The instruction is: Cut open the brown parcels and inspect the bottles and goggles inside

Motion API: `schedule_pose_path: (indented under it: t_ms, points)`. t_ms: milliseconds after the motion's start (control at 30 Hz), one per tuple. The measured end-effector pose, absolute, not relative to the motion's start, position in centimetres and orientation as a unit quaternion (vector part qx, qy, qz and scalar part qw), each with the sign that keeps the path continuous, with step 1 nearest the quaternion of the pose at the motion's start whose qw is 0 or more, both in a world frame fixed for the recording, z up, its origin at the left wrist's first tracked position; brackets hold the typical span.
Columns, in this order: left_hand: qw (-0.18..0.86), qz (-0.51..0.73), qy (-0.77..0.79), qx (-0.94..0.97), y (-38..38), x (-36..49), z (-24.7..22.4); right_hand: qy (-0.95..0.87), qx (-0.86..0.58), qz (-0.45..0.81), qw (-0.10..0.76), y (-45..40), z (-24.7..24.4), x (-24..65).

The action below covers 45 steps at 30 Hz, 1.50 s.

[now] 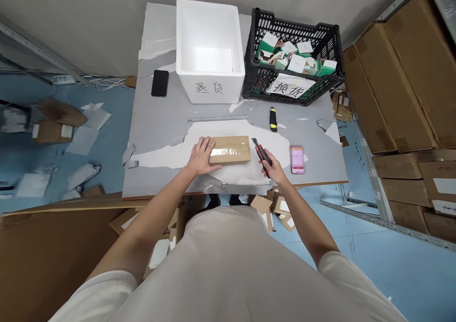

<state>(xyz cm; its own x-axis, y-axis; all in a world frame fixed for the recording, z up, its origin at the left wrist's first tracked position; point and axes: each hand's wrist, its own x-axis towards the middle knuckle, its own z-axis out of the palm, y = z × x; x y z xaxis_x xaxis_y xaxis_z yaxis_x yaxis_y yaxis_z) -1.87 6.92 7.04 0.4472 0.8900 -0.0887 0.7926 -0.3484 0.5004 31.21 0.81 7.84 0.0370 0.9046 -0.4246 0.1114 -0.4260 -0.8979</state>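
A small brown cardboard box [231,150] with a strip of shiny clear tape lies flat on the worktable in front of me. My left hand [202,156] holds its left end, fingers over the top and thumb along the near edge. To the right of the box, my right hand [273,169] is closed around a red and black utility knife [261,153]. The knife's blade end points up and left, a short way from the box's right end. Another cutter, black and yellow [273,119], lies farther back on the table.
A white foam box [210,87] and a black crate [295,91] of small green and white boxes [297,63] stand at the back. A black phone [160,83] lies left, a lit phone [297,159] right. Cartons [402,103] are stacked on the right shelf; a large carton [53,255] stands front left.
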Motion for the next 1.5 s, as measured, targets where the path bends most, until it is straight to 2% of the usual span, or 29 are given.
schedule_pose_path:
  t_ms: [200, 467, 733, 833, 933, 1033, 1167, 1267, 1500]
  points:
    - [0.200, 0.094, 0.541, 0.812, 7.2, -1.2, 6.7, -0.410, -0.616, 0.579, 0.341, 0.4, 7.3, 30.8]
    - [0.226, 0.151, 0.551, 0.789, 7.5, -0.6, 6.5, -0.447, -0.600, 0.606, 0.270, 0.3, 8.7, 33.2]
    - [0.201, 0.126, 0.561, 0.793, 7.1, -0.5, 6.5, -0.451, -0.577, 0.651, 0.198, -2.1, 9.0, 35.3]
    - [0.190, 0.112, 0.558, 0.800, 7.3, -0.5, 6.7, -0.446, -0.587, 0.646, 0.197, -3.8, 8.4, 35.3]
    - [0.176, 0.090, 0.561, 0.804, 7.3, -0.5, 6.9, -0.454, -0.621, 0.596, 0.232, -4.6, 7.8, 35.5]
    - [0.151, 0.075, 0.561, 0.810, 6.8, -0.5, 7.0, -0.484, -0.702, 0.463, 0.244, -3.6, 6.9, 35.5]
    - [0.108, 0.092, 0.563, 0.814, 6.0, -0.4, 6.9, -0.547, -0.782, 0.279, 0.108, -0.9, 4.6, 33.4]
    - [0.076, 0.135, 0.554, 0.818, 5.3, 0.1, 6.6, -0.559, -0.798, 0.222, 0.017, 0.3, 2.3, 30.8]
    - [0.071, 0.174, 0.506, 0.842, 3.8, 0.8, 5.4, -0.546, -0.812, 0.205, -0.020, -0.1, -1.7, 27.9]
